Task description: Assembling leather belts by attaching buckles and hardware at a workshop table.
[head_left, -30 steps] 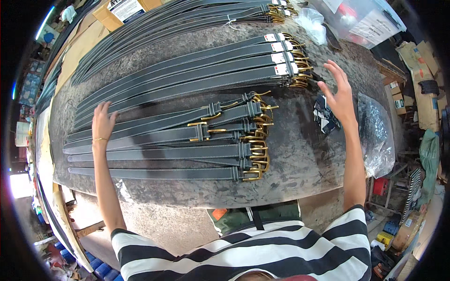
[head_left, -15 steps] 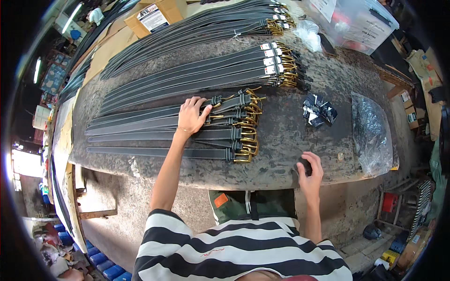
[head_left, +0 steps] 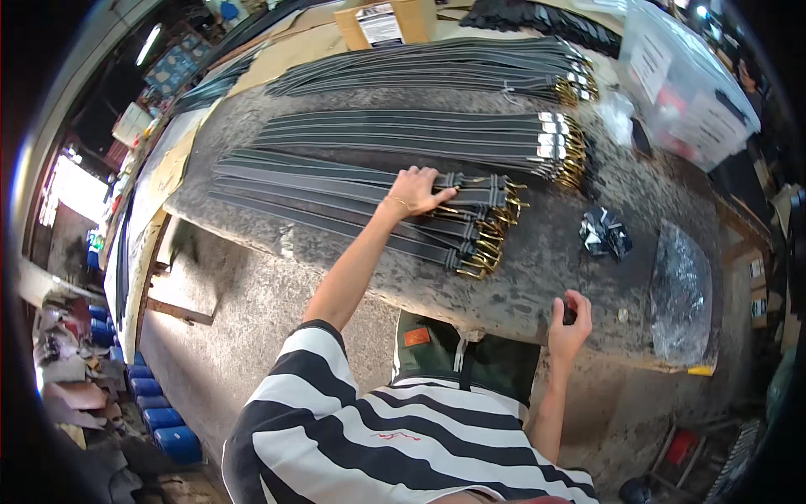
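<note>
Dark grey leather belts with gold buckles lie in a loose row [head_left: 336, 186] on the worktable's near side, buckle ends to the right. My left hand [head_left: 413, 191] rests on this row just short of the buckles, its fingers bent over a belt and its thumb towards the buckle end; the fingertips are partly hidden. Over the table's front edge, my right hand [head_left: 569, 326] is apart from the belts. Its fingers are curved with a gap to the thumb, and nothing shows in it.
Two more belt bundles, one in the middle [head_left: 403, 134] and one farther back [head_left: 428, 69], lie on the worktable [head_left: 520, 290]. On the right are crumpled black-and-white wrapping [head_left: 604, 233], a clear plastic bag [head_left: 682, 294] and a clear bin [head_left: 684, 92]. A cardboard box [head_left: 416, 23] stands behind.
The view has swung, so the table appears tilted and shifted right. My left hand stays on the near belts, and some buckle ends beside it sit closer together. My right hand remains near the edge.
</note>
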The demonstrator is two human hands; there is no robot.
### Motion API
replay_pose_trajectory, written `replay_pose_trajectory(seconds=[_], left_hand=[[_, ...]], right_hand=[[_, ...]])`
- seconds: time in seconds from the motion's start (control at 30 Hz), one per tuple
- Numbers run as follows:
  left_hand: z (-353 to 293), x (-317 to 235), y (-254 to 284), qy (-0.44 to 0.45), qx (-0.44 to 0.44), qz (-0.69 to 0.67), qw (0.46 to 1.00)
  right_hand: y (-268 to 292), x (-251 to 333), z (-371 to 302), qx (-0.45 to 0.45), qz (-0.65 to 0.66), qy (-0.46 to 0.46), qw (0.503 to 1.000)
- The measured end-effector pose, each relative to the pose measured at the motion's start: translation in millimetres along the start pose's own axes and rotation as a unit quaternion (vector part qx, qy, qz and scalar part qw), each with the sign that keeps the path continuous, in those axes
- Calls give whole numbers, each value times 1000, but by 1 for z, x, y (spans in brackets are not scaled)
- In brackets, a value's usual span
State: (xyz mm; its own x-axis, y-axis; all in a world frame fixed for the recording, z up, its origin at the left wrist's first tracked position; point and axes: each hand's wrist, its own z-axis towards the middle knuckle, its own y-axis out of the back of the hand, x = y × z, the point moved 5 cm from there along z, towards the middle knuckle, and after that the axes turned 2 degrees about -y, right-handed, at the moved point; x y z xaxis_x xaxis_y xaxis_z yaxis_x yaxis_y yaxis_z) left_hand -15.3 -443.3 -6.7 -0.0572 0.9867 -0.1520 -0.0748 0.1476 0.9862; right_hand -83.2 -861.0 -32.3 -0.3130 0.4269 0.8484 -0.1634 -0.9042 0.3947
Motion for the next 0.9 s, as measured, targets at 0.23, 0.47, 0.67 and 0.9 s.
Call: replay_pose_trajectory(seconds=[0.23,0.47,0.67,0.9], left_hand=[[-6,8,-8,-5,-9,-7,1000],[17,14,-5,-43,154,-68,985],[21,14,8,-14,229,-103,968],[5,16,3,-47,209,-141,967]], right_hand=[[-10,-8,4,36,55,-88,994],[-82,44,86,81,226,-158,958],[-175,64,156,159,197,-214,943],[-209,13,160,137,106,-412,895]])
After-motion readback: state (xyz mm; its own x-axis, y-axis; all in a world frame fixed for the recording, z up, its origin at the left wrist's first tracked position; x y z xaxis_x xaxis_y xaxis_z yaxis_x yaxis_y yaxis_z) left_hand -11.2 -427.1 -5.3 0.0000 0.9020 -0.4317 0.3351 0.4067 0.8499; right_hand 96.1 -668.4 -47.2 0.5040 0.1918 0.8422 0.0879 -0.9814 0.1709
